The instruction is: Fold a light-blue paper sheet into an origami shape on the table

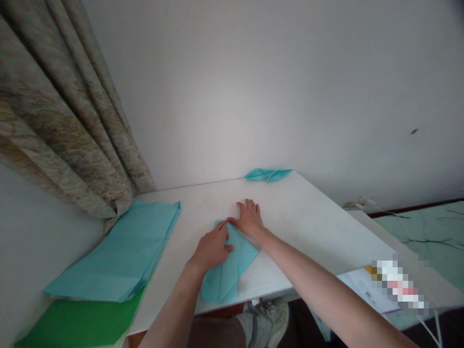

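A partly folded light-blue sheet of paper (237,258) lies on the white table near its front edge. Creases run across it, and one corner points right. My left hand (213,247) rests on its upper left part, index finger stretched toward the top edge and thumb apart; the other fingers are partly hidden. Beyond the sheet's upper right edge is my right hand (249,218), fingers spread on the tabletop. Its thumb reaches the top of the paper, close to the left index fingertip. Neither hand grips the paper.
A folded blue paper piece (268,175) sits against the wall at the back of the table (300,217). On the left, blue sheets (119,251) lie over green paper (87,321), beside a curtain (68,106). A white packet (366,287) lies at lower right.
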Demonstrator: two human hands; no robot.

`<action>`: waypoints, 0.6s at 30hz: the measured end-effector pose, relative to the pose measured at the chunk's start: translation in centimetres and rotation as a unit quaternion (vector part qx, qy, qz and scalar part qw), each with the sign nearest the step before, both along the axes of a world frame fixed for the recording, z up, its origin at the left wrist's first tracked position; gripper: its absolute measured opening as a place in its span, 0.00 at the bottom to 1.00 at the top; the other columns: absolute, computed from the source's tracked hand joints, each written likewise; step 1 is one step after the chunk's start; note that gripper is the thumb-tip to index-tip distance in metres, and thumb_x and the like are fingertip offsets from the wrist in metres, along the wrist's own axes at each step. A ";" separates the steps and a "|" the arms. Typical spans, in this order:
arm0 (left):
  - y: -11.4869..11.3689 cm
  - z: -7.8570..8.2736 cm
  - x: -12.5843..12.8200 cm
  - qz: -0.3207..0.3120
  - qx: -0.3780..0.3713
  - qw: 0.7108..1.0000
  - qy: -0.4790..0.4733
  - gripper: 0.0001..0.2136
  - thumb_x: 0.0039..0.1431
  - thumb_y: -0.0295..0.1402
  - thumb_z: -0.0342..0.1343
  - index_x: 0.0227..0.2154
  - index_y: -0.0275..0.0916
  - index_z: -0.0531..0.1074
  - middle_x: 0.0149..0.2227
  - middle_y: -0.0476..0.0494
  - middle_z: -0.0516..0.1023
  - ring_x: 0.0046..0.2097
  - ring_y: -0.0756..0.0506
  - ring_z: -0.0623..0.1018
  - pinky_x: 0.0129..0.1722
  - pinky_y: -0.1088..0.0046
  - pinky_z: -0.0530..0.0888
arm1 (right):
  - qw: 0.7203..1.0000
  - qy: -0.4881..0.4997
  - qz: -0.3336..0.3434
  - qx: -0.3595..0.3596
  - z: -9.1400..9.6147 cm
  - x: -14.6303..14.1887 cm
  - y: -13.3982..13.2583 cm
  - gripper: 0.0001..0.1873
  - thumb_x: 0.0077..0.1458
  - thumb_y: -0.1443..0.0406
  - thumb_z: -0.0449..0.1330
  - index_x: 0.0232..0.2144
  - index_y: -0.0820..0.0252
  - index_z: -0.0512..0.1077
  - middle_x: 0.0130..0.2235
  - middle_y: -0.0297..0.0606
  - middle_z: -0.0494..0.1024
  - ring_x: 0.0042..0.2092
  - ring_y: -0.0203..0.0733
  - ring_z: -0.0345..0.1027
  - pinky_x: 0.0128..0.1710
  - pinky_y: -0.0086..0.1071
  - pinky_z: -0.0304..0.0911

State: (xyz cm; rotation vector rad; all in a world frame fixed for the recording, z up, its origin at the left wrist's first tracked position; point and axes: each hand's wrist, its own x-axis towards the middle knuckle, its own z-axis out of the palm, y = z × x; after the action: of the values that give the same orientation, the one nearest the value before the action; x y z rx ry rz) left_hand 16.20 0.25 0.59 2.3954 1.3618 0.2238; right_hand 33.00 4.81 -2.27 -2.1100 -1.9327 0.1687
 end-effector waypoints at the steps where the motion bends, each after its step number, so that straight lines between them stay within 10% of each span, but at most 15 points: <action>1: 0.1 0.1 0.0 -0.002 0.001 1.000 0.001 0.08 0.53 0.32 0.56 0.38 0.39 0.68 0.55 0.43 0.66 0.47 0.44 0.75 0.45 0.70 0.69 | 1.000 0.001 -0.001 0.000 0.0 0.0 0.0 0.43 0.50 0.43 0.54 0.60 0.64 0.56 0.63 0.56 0.49 0.64 0.59 0.37 0.60 0.49 0.31; 18: -1.8 0.8 0.1 -0.002 0.009 0.997 0.082 0.23 0.59 0.29 0.47 0.58 0.34 0.53 0.53 0.34 0.69 0.44 0.40 0.77 0.40 0.66 0.71 | 1.000 -0.001 -0.013 -0.005 0.2 -0.1 0.2 0.44 0.50 0.43 0.55 0.60 0.67 0.56 0.63 0.58 0.50 0.65 0.61 0.37 0.60 0.51 0.31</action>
State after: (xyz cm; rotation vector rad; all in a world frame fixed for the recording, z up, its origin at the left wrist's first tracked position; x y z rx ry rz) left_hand 16.35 -1.52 1.35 2.4790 1.4303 0.0388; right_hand 32.95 4.97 -2.07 -2.1427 -1.9086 0.1709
